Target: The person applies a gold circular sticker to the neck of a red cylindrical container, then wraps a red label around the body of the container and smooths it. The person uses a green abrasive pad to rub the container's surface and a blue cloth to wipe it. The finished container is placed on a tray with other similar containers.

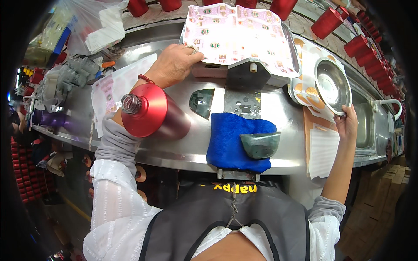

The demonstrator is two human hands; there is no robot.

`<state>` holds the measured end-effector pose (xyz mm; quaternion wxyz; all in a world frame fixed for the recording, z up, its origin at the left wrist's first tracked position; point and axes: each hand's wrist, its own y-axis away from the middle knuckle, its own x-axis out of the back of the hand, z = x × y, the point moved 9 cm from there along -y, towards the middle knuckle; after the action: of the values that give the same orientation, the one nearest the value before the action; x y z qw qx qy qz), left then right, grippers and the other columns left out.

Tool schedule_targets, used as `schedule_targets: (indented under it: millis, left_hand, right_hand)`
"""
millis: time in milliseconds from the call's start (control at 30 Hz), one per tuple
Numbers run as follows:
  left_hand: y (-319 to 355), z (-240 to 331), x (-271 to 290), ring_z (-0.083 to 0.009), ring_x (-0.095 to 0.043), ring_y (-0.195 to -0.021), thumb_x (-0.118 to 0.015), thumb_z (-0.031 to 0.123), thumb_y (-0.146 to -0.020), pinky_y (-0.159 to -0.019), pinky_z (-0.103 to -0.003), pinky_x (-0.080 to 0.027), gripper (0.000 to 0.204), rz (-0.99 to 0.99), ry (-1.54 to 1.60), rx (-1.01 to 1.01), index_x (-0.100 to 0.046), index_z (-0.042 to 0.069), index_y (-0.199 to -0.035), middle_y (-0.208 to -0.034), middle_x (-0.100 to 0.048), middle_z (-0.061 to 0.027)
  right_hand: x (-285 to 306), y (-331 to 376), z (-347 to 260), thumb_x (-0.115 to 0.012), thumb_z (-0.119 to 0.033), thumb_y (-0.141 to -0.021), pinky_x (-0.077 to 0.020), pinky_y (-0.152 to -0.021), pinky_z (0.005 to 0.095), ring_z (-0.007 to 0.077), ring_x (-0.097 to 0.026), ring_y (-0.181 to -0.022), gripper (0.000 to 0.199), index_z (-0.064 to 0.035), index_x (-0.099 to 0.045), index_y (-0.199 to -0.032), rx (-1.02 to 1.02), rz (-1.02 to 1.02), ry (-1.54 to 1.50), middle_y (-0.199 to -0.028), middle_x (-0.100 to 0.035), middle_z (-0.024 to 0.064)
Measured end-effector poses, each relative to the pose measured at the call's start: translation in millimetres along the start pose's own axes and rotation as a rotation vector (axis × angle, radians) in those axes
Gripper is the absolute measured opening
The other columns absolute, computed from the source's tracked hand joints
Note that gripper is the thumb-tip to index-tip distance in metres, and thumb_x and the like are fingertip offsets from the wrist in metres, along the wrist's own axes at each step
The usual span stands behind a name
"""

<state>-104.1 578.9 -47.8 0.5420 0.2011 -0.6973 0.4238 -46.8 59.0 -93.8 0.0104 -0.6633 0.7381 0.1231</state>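
Note:
My left hand (174, 64), fingers closed, is at the left edge of a sheet of pink and white labels (235, 37). What its fingertips pinch is hidden. My right hand (347, 122) grips the near rim of a round steel bowl (324, 85), tilted at the right. A red bottle (163, 113) with a clear glass neck stands in front of my left forearm. In front of me lies a blue cloth (226, 141) with a dark green curved piece (261, 145) on it. Another dark curved piece (201, 103) lies on the steel worktop (187, 150).
A dark angled block (248, 74) stands below the label sheet. More printed sheets (307, 93) lie under the bowl, with white papers (324, 152) nearer me. Several red bottles (326, 22) line the back. Plastic bags (93, 28) sit at far left, a sink (365, 126) at right.

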Motion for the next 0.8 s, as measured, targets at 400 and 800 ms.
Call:
schedule_targets:
  millis: [400, 800]
  left_hand:
    - [12, -5, 11, -0.0353, -0.060, -0.083, -0.057, -0.008, -0.072, -0.073, -0.045, -0.049, 0.035, -0.048, 0.135, 0.033, -0.060, 0.008, -0.104, -0.081, -0.060, -0.0134]
    - [48, -37, 40, -0.0264, -0.041, -0.142, -0.060, 0.006, -0.089, -0.116, -0.038, -0.031, 0.064, 0.159, 0.419, 0.336, -0.041, 0.006, -0.150, -0.149, -0.047, -0.0150]
  right_hand:
    - [17, 18, -4, -0.051, -0.004, -0.093, -0.0455, -0.048, 0.0239, 0.0107, -0.058, -0.064, 0.024, -0.0032, -0.055, -0.117, 0.014, -0.001, -0.018, -0.090, -0.064, 0.0049]
    - [50, 41, -2, -0.051, -0.001, -0.090, -0.0478, -0.053, 0.0265, 0.0177, -0.059, -0.072, 0.022, -0.0039, -0.053, -0.112, 0.010, 0.110, -0.117, -0.093, -0.062, 0.0084]
